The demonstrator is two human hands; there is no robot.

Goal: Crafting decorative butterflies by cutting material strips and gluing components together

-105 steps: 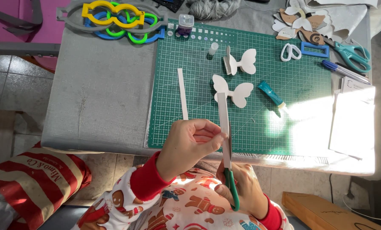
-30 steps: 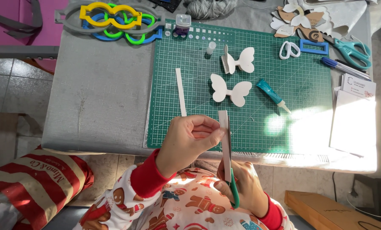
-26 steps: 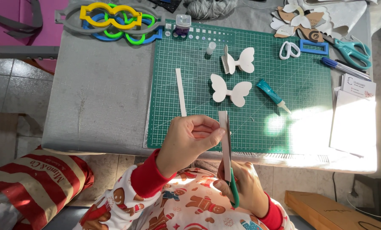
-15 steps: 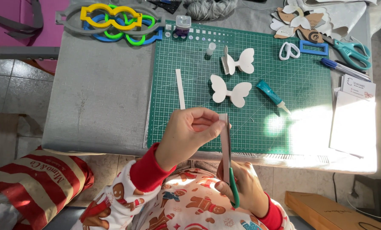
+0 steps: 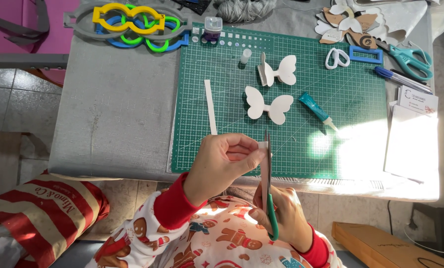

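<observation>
White strip (image 5: 263, 168) runs lengthwise away from the person, pinched closed in the left hand (image 5: 222, 166). Right hand (image 5: 286, 218) grips scissors (image 5: 268, 193), blades pointing at the mat (image 5: 351, 119), along the strip.

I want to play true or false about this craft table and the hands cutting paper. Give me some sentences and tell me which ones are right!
1. The left hand pinches a narrow white paper strip. True.
2. The right hand works green-handled scissors along that strip. True.
3. The two white paper butterfly shapes lie on the bare grey tabletop. False: they lie on the green gridded cutting mat.
4. The small teal glue tube stands upright. False: it lies on its side on the mat.
5. A second white paper strip lies near the mat's left edge. True.
6. The teal scissors are in a hand. False: they lie at the table's far right corner.
</observation>
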